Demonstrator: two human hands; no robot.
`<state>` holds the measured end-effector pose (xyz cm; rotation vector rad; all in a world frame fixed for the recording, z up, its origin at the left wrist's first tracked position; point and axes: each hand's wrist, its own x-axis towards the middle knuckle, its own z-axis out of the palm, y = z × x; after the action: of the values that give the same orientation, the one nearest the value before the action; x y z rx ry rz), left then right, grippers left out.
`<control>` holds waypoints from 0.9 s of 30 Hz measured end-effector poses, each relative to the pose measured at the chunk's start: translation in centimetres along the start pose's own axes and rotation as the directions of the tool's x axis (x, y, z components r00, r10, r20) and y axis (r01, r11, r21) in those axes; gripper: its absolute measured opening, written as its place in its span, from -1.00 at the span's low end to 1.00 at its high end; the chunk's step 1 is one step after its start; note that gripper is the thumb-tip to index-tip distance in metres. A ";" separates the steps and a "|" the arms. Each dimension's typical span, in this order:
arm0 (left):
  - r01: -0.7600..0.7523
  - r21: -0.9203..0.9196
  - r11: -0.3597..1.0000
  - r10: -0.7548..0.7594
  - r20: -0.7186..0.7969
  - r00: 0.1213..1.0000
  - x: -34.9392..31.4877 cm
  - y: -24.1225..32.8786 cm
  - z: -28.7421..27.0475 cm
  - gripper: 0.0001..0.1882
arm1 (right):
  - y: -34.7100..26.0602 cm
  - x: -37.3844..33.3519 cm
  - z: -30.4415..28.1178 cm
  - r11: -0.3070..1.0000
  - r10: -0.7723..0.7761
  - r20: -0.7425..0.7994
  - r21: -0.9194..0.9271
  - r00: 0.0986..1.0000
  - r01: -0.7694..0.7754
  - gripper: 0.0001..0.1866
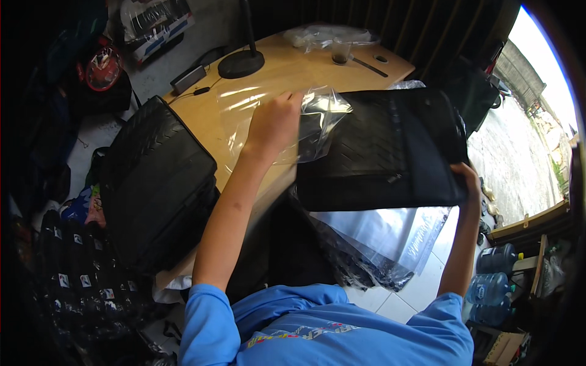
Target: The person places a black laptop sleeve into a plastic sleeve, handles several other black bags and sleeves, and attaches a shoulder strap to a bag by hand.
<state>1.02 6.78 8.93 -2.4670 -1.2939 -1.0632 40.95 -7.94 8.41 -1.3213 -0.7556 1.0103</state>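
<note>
A flat black bag (366, 143) with a ribbed panel and a zip pocket is held up over the right part of the table and my lap. My right hand (467, 180) grips its right edge, fingers wrapped round the side. Over the bag's left end lies a clear plastic bag (323, 116), which spreads leftward above the tabletop. My left hand (276, 122) is closed on that plastic, its fingers pinched near the bag's left edge. How far the black bag reaches into the plastic, I cannot tell.
Another black bag (155, 177) stands at the table's left end. On the wooden table (284, 64) are a black stand (241, 64), a plastic cup (340, 52) and crumpled clear plastic (329, 36). Stacked clear plastic sleeves (384, 244) lie below the held bag. Water jugs (488, 290) stand at right.
</note>
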 end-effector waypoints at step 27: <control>0.096 -0.154 0.983 -0.051 0.276 0.960 0.7 -1.5 7.1 -0.80 | 0.3 -10.4 -0.6 0.362 -0.910 -0.020 -0.526 0.414 0.770 -0.91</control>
<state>3.80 11.30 3.95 -2.7901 -1.4358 -0.9065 37.26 -17.61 9.10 -1.1379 -1.2868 -0.2844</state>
